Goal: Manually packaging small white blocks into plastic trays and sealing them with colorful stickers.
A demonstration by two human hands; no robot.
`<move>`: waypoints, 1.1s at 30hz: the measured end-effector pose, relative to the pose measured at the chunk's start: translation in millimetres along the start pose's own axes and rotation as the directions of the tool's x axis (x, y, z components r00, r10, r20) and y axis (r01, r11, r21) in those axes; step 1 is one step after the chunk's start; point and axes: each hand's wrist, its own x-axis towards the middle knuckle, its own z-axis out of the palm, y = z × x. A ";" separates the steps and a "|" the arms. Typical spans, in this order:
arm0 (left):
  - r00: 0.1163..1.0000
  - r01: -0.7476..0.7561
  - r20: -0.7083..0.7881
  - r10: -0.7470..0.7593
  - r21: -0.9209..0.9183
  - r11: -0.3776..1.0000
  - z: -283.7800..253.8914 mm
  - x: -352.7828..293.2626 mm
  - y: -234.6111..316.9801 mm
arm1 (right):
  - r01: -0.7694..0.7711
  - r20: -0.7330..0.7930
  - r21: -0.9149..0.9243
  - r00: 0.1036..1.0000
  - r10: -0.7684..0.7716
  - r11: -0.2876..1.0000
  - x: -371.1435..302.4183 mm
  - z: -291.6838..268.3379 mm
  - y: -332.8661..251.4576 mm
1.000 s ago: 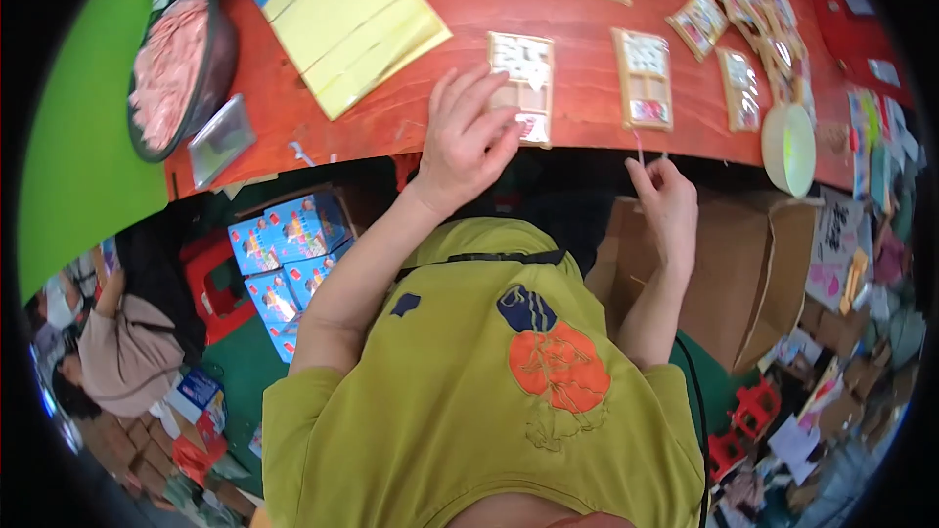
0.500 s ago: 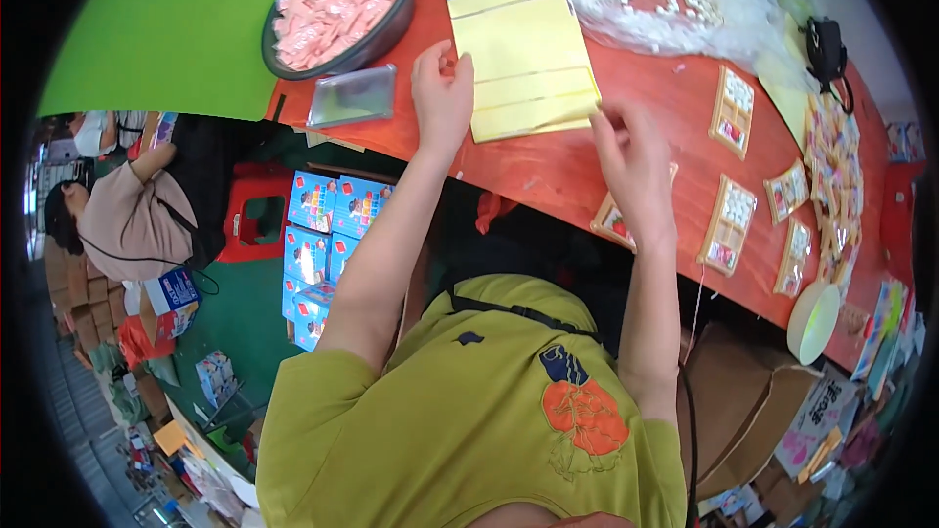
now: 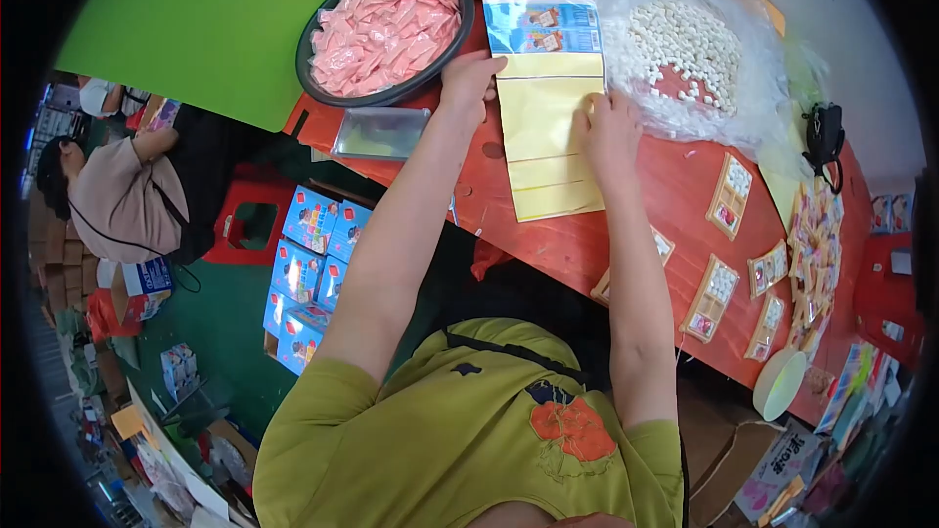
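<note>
A long yellow card sheet (image 3: 550,132) with crosswise creases lies on the red table, its far end printed blue. My left hand (image 3: 471,86) closes on its left edge near the blue part, thumb on top and the other fingers partly hidden. On the opposite edge, my right hand (image 3: 611,137) has its fingers bent and pressed onto the card around mid-length. Left of my left hand stands a dark tub (image 3: 460,44) full of pink packets (image 3: 386,24). A clear plastic tray (image 3: 381,133) lies just below the tub.
White pellets (image 3: 685,49) lie on plastic film beyond my right hand. Several small filled trays (image 3: 711,298) and a pile of packets (image 3: 814,254) are at right, with a pale green bowl (image 3: 780,383) at the edge. Blue boxes (image 3: 311,220) and a seated person (image 3: 132,196) are left.
Both hands have moved farther up the card sheet. My left hand, earlier beside it, now grips its edge; my right hand has left the near corner. The view has shifted.
</note>
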 end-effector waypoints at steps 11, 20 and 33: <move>0.871 -0.484 0.067 0.487 0.290 0.826 23.4 -44.0 16.2 | 0.272 -0.296 0.521 0.947 -0.127 0.809 48.8 -21.8 -74.0; 0.481 -0.771 0.380 0.790 0.612 0.175 25.1 -54.0 30.3 | 0.385 -0.257 0.443 0.920 -0.297 0.809 50.4 -35.1 -70.7; 0.525 -0.765 0.401 0.751 0.608 0.210 24.4 -53.5 19.8 | 0.281 -0.227 0.561 0.957 -0.181 0.779 45.6 -29.5 -64.0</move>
